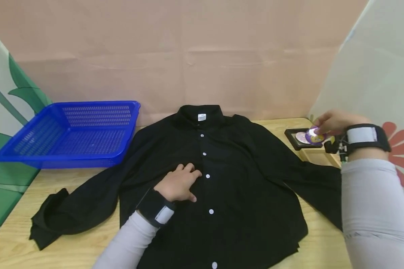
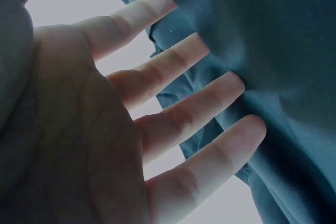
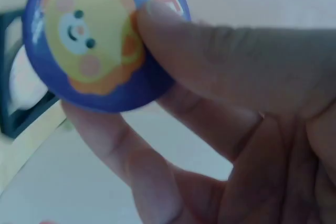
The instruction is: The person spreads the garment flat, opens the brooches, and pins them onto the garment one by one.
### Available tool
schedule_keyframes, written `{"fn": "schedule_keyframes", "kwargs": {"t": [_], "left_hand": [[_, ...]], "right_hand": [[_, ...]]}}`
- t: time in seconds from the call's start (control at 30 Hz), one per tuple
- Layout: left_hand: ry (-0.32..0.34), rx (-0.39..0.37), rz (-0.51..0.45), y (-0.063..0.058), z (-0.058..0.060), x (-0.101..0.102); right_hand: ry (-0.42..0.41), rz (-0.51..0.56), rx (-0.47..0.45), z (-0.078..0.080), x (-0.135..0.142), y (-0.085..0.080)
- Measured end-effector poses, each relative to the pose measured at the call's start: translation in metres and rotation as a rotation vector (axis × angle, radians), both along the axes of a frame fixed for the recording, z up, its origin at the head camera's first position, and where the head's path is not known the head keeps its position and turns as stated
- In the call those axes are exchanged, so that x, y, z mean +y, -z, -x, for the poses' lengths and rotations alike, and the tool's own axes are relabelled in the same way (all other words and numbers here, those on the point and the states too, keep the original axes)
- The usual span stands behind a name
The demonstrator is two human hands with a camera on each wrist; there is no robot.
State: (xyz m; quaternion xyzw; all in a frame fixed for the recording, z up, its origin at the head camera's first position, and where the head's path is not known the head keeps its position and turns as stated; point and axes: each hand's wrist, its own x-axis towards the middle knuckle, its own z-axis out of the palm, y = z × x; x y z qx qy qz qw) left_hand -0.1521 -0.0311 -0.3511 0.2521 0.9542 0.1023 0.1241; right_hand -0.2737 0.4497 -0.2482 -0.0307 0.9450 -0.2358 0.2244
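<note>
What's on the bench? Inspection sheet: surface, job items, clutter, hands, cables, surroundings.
Surface: wood-grain tabletop.
Job items: black button-up shirt, front up, sleeves out; lion-face badge; pale pink badge in black tray.
Clutter: blue perforated basket, far left; light wooden tray, partly hidden.
Hands: left hand rests on shirt front; right hand pinches lion-face badge.
Cables: possible wiring at right wristband, too small to confirm.
Surroundings: pinkish backdrop behind; flower-print sheet right, leaf-print sheet left.

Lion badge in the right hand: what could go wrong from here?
The lion badge might slip, since the right hand pinches it near its edge. So near the black tray, it could bump the pale disc there. The left hand, touching the shirt, could crease it by dragging.
</note>
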Motion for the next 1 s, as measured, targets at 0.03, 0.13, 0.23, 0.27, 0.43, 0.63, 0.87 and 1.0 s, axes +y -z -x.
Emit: {"fn": "schedule_keyframes", "kwargs": {"t": [0.03,0.13,0.23,0.27,0.43,0.63,0.87,1.0], "left_hand": [[0.001,0.001,0.004,0.000,0.000,0.000],[0.003,0.007,0.016,-0.002,0.000,0.001],[0.002,0.005,0.028,-0.004,0.000,0.001],[0.003,0.004,0.030,-0.005,0.000,0.002],[0.019,-0.014,0.015,-0.010,0.002,0.002],[0.073,-0.005,-0.094,-0.024,-0.004,0.000],[0.165,0.029,-0.379,-0.066,-0.024,-0.016],[0.197,0.113,-0.563,-0.093,-0.041,-0.023]], "right_hand": [[0.004,-0.014,0.045,-0.004,-0.006,-0.003],[0.007,-0.078,0.182,-0.018,-0.028,-0.015],[0.019,-0.105,0.273,-0.029,-0.051,-0.025],[0.029,-0.100,0.301,-0.032,-0.058,-0.027],[0.106,-0.014,0.459,-0.048,-0.091,-0.032],[0.197,0.117,0.605,-0.070,-0.140,-0.031],[0.162,0.214,0.633,-0.102,-0.184,-0.044],[0.112,0.289,0.675,-0.121,-0.210,-0.053]]}}
